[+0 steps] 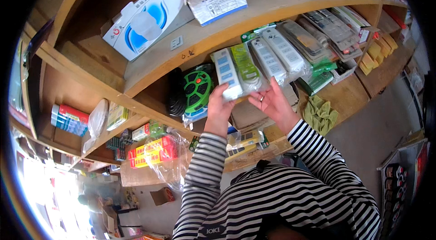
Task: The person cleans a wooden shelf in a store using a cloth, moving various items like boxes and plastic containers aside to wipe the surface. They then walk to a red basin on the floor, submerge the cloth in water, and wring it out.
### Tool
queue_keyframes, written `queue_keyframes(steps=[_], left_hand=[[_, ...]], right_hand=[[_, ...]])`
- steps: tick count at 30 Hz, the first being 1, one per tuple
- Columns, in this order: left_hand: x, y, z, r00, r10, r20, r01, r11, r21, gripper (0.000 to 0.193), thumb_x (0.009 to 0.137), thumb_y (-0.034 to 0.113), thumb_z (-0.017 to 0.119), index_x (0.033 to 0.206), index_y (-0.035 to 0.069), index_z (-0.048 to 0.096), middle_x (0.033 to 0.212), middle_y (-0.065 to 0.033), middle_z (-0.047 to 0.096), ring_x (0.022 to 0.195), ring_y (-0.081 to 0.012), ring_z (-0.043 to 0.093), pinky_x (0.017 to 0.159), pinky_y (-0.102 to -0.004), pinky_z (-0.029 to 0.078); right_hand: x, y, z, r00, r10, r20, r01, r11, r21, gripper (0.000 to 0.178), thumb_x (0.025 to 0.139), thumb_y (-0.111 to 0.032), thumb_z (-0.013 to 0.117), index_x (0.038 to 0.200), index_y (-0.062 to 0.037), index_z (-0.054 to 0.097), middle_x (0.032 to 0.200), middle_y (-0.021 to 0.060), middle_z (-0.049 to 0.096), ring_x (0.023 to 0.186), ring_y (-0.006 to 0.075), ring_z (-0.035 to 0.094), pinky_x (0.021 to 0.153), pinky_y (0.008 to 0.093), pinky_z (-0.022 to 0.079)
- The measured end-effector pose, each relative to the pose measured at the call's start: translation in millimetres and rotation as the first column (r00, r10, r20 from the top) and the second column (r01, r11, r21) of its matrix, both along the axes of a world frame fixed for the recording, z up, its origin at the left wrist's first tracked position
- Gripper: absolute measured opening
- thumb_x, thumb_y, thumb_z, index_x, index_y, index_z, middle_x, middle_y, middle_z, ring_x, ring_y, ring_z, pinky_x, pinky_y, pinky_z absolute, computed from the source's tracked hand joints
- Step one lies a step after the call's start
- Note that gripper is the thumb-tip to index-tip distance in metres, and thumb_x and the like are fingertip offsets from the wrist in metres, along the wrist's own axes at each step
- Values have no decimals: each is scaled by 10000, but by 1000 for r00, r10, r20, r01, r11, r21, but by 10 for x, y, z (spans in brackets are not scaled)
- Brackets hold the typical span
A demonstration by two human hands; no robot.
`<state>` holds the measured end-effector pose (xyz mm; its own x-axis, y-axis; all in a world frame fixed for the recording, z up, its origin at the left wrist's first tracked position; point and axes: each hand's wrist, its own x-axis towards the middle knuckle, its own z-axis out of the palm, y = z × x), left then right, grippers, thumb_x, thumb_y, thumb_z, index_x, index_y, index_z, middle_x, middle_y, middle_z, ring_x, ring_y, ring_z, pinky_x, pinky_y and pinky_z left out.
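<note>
A white power strip [225,68] in clear plastic, with a yellow-green label [245,62] and a white cord [253,84] beside it, lies at the shelf's front edge. My left hand [220,109] grips its near left corner, thumb along the side. At the near right end of the same pack is my right hand [278,110], palm turned up, thumb raised beside the plastic and fingers reaching to its lower edge; a ring shows on one finger. Just right of the pack lie two more white power strips [267,62] [284,51] in plastic. A green round-faced item [198,91] sits left of my left hand.
Above, the upper shelf [156,71] holds a blue-and-white carton [146,21], an open box [218,1] and a small white socket plate [176,42]. Clear packs [302,40] lie farther right. A green cloth [320,115] hangs near the lower ledge. Red-yellow boxes [153,152] stand lower left.
</note>
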<state>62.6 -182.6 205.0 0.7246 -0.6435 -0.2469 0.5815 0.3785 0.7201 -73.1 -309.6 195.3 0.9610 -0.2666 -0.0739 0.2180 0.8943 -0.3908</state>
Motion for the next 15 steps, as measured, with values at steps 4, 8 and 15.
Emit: queue_keyframes(steps=[4, 8, 15], left_hand=[[-390, 404, -132, 970, -160, 185, 191, 968, -160, 576, 698, 156, 611, 1218, 7, 413, 1128, -120, 540, 1039, -261, 523, 903, -406, 407], [-576, 673, -233, 882, -400, 249, 427, 902, -63, 712, 600, 152, 662, 1226, -45, 386, 1117, -131, 546, 1022, -250, 533, 907, -351, 405], [-1025, 394, -548, 604, -793, 76, 769, 606, 205, 655, 603, 83, 688, 1197, -36, 441, 1109, -110, 548, 1018, -215, 516, 912, -319, 373]], right_hand=[[-378, 131, -189, 997, 55, 45, -52, 996, -71, 595, 873, -489, 403, 1290, -83, 276, 1244, 94, 420, 1078, 205, 484, 893, 384, 430], [-791, 255, -439, 989, 118, 88, -91, 960, -264, 735, 810, -446, 556, 1349, -86, 210, 1246, 85, 423, 1087, 184, 472, 859, 346, 444], [-1690, 486, -1096, 982, -180, -50, 185, 970, 155, 445, 827, -168, 560, 1226, -36, 413, 1195, 108, 503, 1096, 248, 490, 940, 421, 392]])
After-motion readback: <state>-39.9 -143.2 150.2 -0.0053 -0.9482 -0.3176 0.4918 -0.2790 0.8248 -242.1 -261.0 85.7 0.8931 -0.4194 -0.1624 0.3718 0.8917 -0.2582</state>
